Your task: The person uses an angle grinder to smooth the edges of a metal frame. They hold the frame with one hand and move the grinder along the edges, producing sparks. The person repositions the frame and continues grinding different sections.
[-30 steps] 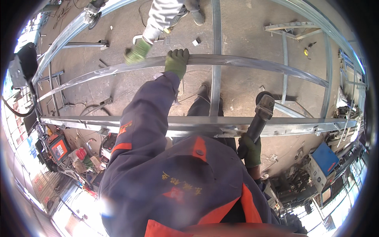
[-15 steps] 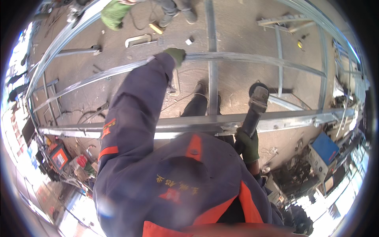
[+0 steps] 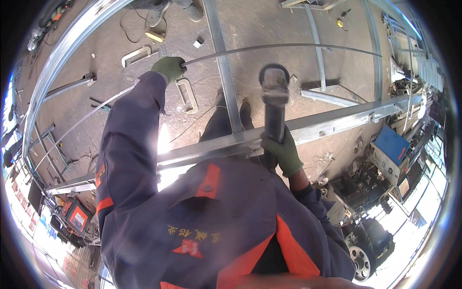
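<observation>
My left hand (image 3: 168, 69), in a green glove, is closed round a long thin metal bar (image 3: 288, 46). The bar runs out on both sides of the fist, over a square metal tube (image 3: 220, 58) of a large frame. Gripped by its dark body, an angle grinder (image 3: 275, 108) stands out from my right hand (image 3: 287, 153), also gloved in green. Its round head (image 3: 274, 74) is apart from the bar, and I cannot tell whether the disc spins. The near frame rail (image 3: 332, 120) passes beneath the grinder.
C-shaped metal clamps (image 3: 186, 96) lie on the floor near my left hand. Another person's shoes (image 3: 194, 13) show at the far edge, by a yellow-handled tool (image 3: 154, 36). A blue-topped machine (image 3: 392, 144) stands at right, an orange-fronted box (image 3: 78, 217) at left.
The view has shifted. My left hand, still on the bar, shows farther left, and the bar looks thinner. The grinder has moved left and farther out. Another person's green glove has left the view.
</observation>
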Available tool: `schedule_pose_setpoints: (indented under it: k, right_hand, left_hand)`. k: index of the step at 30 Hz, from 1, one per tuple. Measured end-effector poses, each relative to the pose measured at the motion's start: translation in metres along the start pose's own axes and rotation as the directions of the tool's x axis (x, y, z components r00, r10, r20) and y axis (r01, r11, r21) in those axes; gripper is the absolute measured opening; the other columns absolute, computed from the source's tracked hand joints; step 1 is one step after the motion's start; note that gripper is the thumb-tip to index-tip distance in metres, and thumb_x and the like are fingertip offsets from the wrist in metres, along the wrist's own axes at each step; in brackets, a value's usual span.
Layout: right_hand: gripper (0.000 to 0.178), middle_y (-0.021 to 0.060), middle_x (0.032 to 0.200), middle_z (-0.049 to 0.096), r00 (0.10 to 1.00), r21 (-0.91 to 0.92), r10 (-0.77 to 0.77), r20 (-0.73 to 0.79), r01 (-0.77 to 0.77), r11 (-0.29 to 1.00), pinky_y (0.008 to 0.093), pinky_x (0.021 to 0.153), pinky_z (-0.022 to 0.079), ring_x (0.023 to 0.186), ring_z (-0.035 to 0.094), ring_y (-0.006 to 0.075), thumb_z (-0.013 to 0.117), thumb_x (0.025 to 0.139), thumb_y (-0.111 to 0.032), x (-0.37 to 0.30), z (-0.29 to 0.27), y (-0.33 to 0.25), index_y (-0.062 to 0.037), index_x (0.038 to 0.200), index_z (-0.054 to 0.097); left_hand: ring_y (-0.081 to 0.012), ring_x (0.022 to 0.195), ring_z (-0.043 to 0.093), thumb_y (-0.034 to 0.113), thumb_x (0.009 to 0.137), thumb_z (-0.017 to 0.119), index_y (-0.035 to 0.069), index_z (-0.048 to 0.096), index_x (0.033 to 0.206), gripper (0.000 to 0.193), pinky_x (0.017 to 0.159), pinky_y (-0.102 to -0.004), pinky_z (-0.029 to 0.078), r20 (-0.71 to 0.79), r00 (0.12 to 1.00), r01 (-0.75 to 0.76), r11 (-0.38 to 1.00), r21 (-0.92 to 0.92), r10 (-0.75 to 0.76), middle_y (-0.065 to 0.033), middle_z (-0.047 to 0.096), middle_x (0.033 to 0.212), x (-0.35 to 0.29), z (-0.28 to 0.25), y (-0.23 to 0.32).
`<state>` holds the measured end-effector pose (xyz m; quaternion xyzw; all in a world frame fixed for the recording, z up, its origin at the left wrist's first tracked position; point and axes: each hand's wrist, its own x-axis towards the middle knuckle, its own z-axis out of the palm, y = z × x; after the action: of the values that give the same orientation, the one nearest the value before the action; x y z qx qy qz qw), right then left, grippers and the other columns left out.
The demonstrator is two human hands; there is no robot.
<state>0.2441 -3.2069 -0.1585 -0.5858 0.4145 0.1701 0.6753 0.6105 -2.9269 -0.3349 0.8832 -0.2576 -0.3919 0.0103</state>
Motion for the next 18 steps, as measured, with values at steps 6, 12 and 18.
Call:
schedule_pose_setpoints:
  k: [6, 12, 18]
  right_hand:
    - [0.077, 0.0096, 0.126, 0.068, 0.975, 0.014, -0.057, 0.216, 0.056, 0.998, 0.0360, 0.094, 0.056, 0.109, 0.067, 0.0179, 0.088, 0.088, -0.022, 0.058, 0.037, -0.033, 0.0024, 0.152, 0.052]
    - [0.078, 0.0134, 0.124, 0.072, 0.973, -0.015, -0.067, 0.222, 0.072, 0.997, 0.0387, 0.098, 0.057, 0.112, 0.069, 0.0231, 0.089, 0.089, -0.029, 0.099, 0.051, -0.031, 0.0019, 0.152, 0.054]
    - [0.055, 0.0089, 0.103, 0.073, 1.000, 0.255, -0.001, -0.024, 0.007, 0.967, 0.0355, 0.064, 0.059, 0.079, 0.072, 0.0198, 0.087, 0.091, -0.018, 0.110, -0.006, -0.033, -0.0055, 0.136, 0.060]
  left_hand:
    - [-0.0404, 0.113, 0.074, 0.038, 0.102, 0.064, 0.016, 0.078, 0.122, 0.033, 0.097, -0.0533, 0.057, -0.073, 0.997, -0.020, 0.999, 0.025, 0.022, -0.0152, 0.080, 0.117, -0.006, 0.000, 0.004]
    - [-0.0404, 0.112, 0.074, 0.038, 0.103, 0.064, 0.017, 0.078, 0.121, 0.031, 0.096, -0.0533, 0.057, -0.114, 0.993, -0.034, 0.999, 0.007, 0.034, -0.0147, 0.080, 0.115, -0.009, 0.005, 0.005]
    - [-0.0375, 0.117, 0.074, 0.040, 0.103, 0.065, 0.022, 0.078, 0.125, 0.031, 0.098, -0.0526, 0.059, -0.089, 0.996, -0.006, 0.999, 0.036, 0.010, -0.0109, 0.079, 0.121, -0.006, 0.006, 0.004]
